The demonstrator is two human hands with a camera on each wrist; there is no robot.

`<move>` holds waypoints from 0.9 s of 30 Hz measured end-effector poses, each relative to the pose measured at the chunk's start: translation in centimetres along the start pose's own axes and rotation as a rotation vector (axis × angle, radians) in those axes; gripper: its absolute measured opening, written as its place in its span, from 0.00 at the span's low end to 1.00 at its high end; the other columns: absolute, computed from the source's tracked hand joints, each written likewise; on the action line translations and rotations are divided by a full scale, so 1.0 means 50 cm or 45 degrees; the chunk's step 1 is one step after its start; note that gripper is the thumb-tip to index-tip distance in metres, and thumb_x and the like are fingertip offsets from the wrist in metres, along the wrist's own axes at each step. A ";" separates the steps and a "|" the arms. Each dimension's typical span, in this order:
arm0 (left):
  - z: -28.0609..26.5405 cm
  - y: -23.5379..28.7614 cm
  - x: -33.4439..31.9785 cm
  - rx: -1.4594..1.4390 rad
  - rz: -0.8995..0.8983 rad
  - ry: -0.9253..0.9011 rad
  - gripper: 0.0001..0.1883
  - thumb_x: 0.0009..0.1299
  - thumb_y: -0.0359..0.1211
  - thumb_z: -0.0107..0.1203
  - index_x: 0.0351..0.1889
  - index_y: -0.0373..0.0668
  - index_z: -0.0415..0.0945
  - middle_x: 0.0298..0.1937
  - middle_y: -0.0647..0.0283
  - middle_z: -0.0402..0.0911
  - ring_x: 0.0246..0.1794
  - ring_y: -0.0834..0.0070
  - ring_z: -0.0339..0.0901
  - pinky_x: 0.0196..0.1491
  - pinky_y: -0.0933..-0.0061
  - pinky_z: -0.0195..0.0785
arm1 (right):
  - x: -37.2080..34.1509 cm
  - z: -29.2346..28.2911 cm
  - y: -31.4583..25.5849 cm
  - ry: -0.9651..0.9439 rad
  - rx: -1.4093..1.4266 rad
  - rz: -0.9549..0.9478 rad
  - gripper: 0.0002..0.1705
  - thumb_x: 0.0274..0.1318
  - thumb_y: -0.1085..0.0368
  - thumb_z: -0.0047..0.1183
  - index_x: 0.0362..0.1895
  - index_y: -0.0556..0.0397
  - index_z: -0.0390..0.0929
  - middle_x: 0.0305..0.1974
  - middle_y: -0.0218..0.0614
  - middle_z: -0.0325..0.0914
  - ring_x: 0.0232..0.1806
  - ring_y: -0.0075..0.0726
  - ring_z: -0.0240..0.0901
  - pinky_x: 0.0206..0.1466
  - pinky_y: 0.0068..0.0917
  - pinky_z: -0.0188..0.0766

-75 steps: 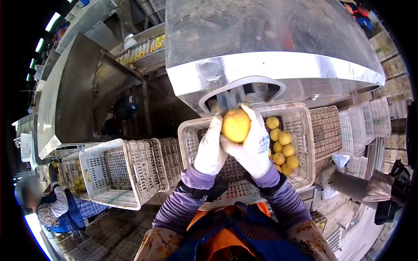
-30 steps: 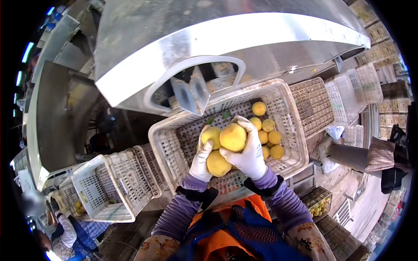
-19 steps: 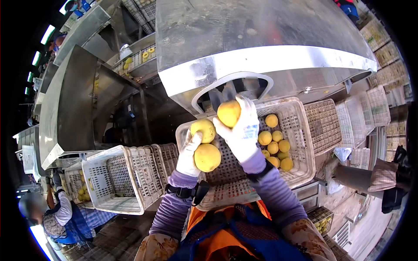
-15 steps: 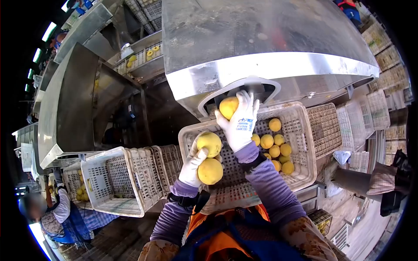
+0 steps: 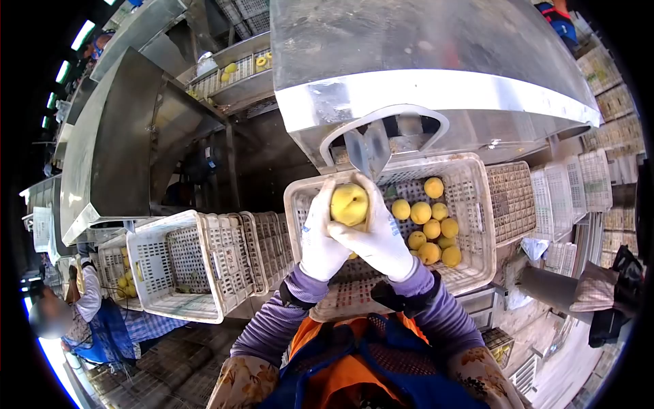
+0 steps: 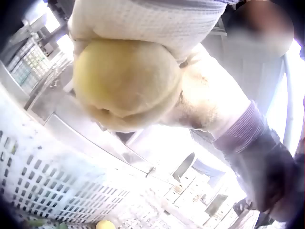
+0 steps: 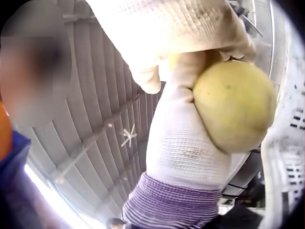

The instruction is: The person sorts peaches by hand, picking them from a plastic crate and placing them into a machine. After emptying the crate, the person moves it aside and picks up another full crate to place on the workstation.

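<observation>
Two white-gloved hands meet over a pale plastic crate (image 5: 485,225). Between them, the left hand (image 5: 317,238) and right hand (image 5: 383,247) grip a creased yellow peach (image 5: 349,204); the right thumb lies across toward the left hand. Beneath the left hand, a large peach (image 6: 126,86) fills much of the left wrist view. In the right wrist view, a greenish-yellow peach (image 7: 236,105) rests against the left hand, with a sliver of yellow between the gloves. Palms and gloves partly hide the held fruit. Several loose peaches (image 5: 431,230) lie in the crate's right half.
A metal machine (image 5: 436,61) with an arched opening and metal chute (image 5: 370,151) stands just beyond the crate. Stacked crates (image 5: 174,266) are at left, more crates (image 5: 511,202) at right. A person (image 5: 95,307) is at far left.
The right hand has come back from the machine's opening to join the left. Earlier the left hand showed two peaches and the right one; now one shows on top between both hands.
</observation>
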State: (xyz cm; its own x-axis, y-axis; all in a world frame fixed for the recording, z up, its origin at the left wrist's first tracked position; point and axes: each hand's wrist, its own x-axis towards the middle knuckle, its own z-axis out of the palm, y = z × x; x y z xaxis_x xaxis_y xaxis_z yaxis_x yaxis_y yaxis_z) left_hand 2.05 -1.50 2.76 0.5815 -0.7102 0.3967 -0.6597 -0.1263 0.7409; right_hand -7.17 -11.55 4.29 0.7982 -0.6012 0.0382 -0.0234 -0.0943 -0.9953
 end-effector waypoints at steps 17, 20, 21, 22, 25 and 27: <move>-0.011 -0.041 0.030 -1.561 -0.937 -0.267 0.48 0.75 0.63 0.46 0.80 0.41 0.41 0.58 0.47 0.76 0.42 0.67 0.81 0.44 0.67 0.80 | 0.109 -0.063 0.087 0.433 -0.720 -0.555 0.46 0.41 0.64 0.64 0.67 0.56 0.60 0.63 0.53 0.68 0.72 0.70 0.56 0.76 0.66 0.45; 0.005 -0.063 -0.001 -1.658 -1.066 -0.255 0.42 0.76 0.61 0.45 0.79 0.47 0.48 0.53 0.50 0.78 0.39 0.67 0.81 0.40 0.67 0.80 | 0.168 -0.041 0.165 0.473 -0.919 -0.413 0.45 0.43 0.61 0.63 0.67 0.60 0.59 0.64 0.52 0.65 0.74 0.72 0.50 0.77 0.66 0.39; 0.008 -0.064 -0.003 -1.675 -1.074 -0.244 0.41 0.76 0.61 0.45 0.79 0.47 0.49 0.52 0.50 0.78 0.40 0.67 0.81 0.40 0.67 0.79 | 0.182 -0.041 0.159 0.471 -0.962 -0.406 0.45 0.44 0.60 0.63 0.67 0.60 0.59 0.64 0.52 0.65 0.74 0.73 0.49 0.77 0.66 0.38; 0.007 -0.062 -0.008 -1.678 -1.128 -0.222 0.41 0.77 0.60 0.45 0.78 0.45 0.50 0.51 0.51 0.79 0.39 0.67 0.81 0.40 0.67 0.79 | 0.183 -0.037 0.158 0.469 -1.003 -0.385 0.46 0.44 0.59 0.63 0.67 0.61 0.59 0.65 0.53 0.64 0.74 0.73 0.47 0.77 0.66 0.37; 0.013 -0.077 -0.018 -1.577 -1.198 -0.202 0.40 0.75 0.59 0.49 0.76 0.44 0.54 0.48 0.51 0.78 0.39 0.65 0.80 0.35 0.63 0.82 | 0.203 -0.039 0.168 0.467 -1.078 -0.399 0.48 0.43 0.57 0.63 0.67 0.63 0.59 0.64 0.55 0.64 0.73 0.74 0.50 0.77 0.66 0.36; 0.017 -0.086 -0.019 -1.638 -1.292 -0.137 0.34 0.77 0.55 0.46 0.73 0.43 0.60 0.46 0.51 0.80 0.44 0.63 0.80 0.42 0.62 0.81 | 0.238 -0.035 0.179 0.551 -1.135 -0.491 0.44 0.45 0.54 0.63 0.63 0.65 0.61 0.60 0.62 0.65 0.67 0.71 0.57 0.75 0.64 0.41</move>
State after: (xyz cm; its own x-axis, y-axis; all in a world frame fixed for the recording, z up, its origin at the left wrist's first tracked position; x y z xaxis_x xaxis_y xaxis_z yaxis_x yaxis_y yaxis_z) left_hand 3.95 -0.85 -1.26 0.4335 -0.7497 -0.5001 0.7858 0.0428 0.6170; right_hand 1.07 -20.93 -4.01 0.5677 -0.6213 0.5400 -0.3871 -0.7804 -0.4910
